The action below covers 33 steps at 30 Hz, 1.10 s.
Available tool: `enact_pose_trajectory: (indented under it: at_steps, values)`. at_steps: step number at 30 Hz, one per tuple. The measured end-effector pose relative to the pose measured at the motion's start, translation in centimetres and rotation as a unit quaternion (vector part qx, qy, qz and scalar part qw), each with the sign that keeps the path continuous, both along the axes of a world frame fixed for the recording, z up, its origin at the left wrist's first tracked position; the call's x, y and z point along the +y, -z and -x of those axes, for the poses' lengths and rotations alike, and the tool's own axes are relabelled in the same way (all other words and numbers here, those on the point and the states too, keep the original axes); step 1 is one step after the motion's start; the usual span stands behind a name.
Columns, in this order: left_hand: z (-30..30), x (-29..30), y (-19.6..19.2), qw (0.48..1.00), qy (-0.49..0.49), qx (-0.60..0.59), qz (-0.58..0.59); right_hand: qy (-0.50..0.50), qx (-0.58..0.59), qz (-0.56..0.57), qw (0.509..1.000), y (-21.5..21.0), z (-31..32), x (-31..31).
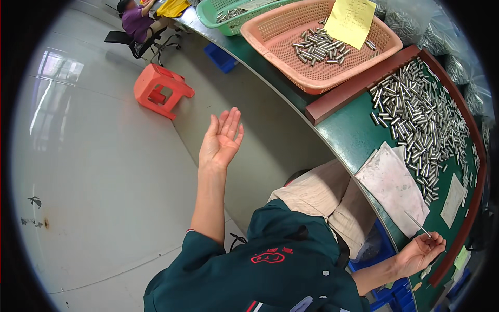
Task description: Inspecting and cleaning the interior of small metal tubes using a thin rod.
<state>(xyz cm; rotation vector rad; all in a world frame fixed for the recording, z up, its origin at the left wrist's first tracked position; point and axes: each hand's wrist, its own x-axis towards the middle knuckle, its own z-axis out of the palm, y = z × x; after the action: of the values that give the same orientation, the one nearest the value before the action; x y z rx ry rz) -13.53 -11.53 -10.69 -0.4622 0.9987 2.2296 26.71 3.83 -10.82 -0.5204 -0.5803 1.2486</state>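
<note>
My left hand is raised over the floor, left of the bench, with its palm up and its fingers stretched out; nothing lies in it. At the right edge of the bench, my right hand pinches a thin, pointed metal tool, whose tip reaches over a white cloth. Whether the tool is a needle or tweezers, I cannot tell. Beyond the cloth, many short, shiny metal pins lie heaped on the green bench top.
A dark red wooden rail borders the pins. Past it stands a pink basket with more pins and a yellow note. A green basket, a red stool, a blue bin and a seated person are farther off.
</note>
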Motion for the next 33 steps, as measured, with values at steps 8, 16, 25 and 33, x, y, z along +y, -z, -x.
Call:
enact_pose_trajectory:
  at_steps: [8, 16, 25, 33]
  values:
    - [0.0, -0.5, 0.4, 1.0, 0.019, -0.016, -0.011, -0.006, 0.003, 0.0, 1.0, 0.1, 0.1, -0.2]
    - [2.5, -2.9, 4.1, 0.983, 0.032, 0.18, -0.01, 0.002, 0.021, 0.0, 1.0, 0.2, 0.1, 0.1]
    - [-3.2, 2.1, 3.1, 0.52, 0.099, 0.74, 0.416, 0.068, 0.0, 0.002, 0.998, 0.6, -1.2, -0.4]
    - [-8.6, 5.2, -1.1, 0.459, 0.166, 0.833, 0.258, 0.096, -0.041, 0.0, 0.995, 0.6, -0.3, 0.0]
